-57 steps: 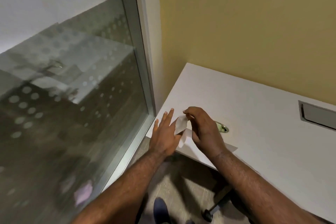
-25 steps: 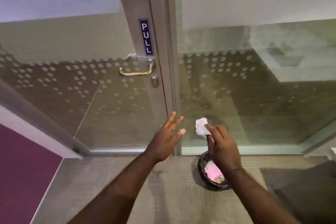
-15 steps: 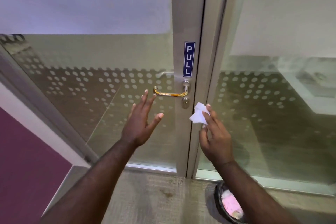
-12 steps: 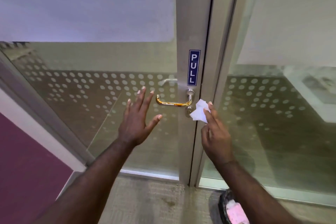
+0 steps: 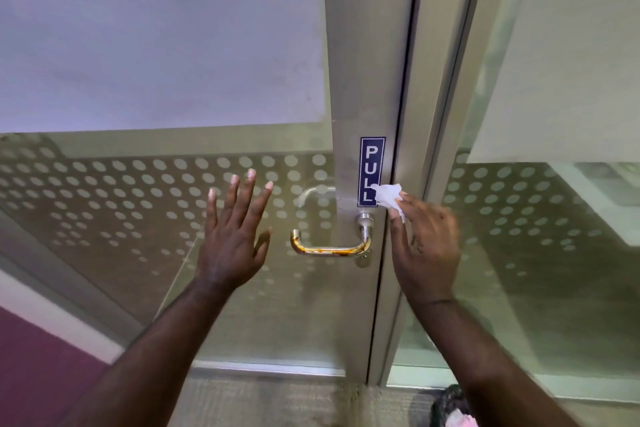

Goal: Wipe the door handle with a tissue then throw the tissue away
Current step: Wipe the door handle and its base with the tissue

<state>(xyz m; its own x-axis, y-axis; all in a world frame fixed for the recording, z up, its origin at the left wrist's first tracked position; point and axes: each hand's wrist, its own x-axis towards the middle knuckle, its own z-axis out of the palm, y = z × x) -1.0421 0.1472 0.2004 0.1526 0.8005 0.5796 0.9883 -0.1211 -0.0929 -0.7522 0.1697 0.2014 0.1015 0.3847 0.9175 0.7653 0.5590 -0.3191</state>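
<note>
At the bottom edge of my view a dark round bin with something pink in it sits on the floor by the door frame; above it my right hand pinches a crumpled white tissue in its fingertips, the tissue overlapping the lower corner of the blue PULL sticker; my left hand hangs spread wide, holding nothing, just left of the silver lever door handle with rusty orange streaks, which neither hand touches; behind lies the dotted frosted glass door.

The left hand is raised with fingers spread, palm forward; the right hand pinches a tissue.
</note>
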